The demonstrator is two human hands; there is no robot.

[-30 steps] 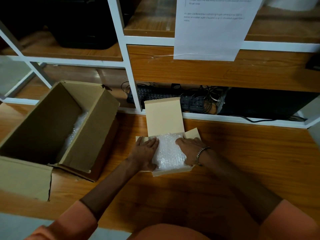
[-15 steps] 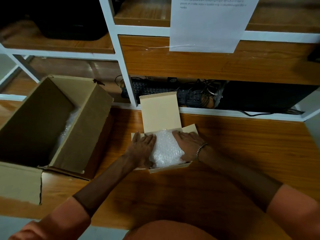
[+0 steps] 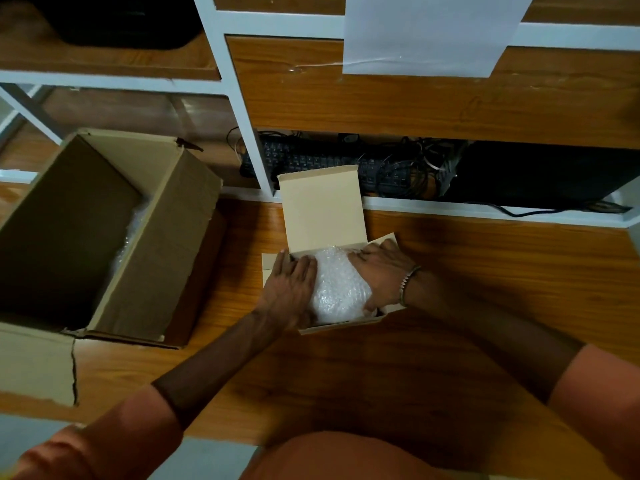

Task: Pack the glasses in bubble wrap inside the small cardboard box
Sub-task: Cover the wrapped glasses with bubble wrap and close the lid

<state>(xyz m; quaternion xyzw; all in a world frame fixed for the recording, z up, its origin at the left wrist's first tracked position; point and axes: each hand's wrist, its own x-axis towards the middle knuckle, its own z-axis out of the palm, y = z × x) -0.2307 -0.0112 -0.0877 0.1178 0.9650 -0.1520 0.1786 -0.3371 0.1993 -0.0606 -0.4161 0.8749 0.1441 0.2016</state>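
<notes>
Pale tan small cardboard box (image 3: 323, 209) holding white, dimpled bubble wrap (image 3: 337, 289) — darker brown large carton (image 3: 180, 244) (orange sleeves (image 3: 114, 441)) — wood-grain counter (image 3: 485, 271).

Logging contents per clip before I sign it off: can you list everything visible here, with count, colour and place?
small cardboard box: 1, tan, centre of the wooden surface, lid standing open
bubble wrap bundle: 1, clear white, inside the small box; glasses not visible
large cardboard box: 1, brown, left, open, some bubble wrap inside
wooden surface: 1, orange-brown, under both boxes
shelf unit: 1, white frame with wood panels, behind
paper sheet: 1, white, hanging on the shelf front
keyboard: 1, black, low shelf, with tangled cables
bracelet: 1, silver, right wrist
left hand: flat on the bundle's left side
right hand: flat on its right side
</notes>
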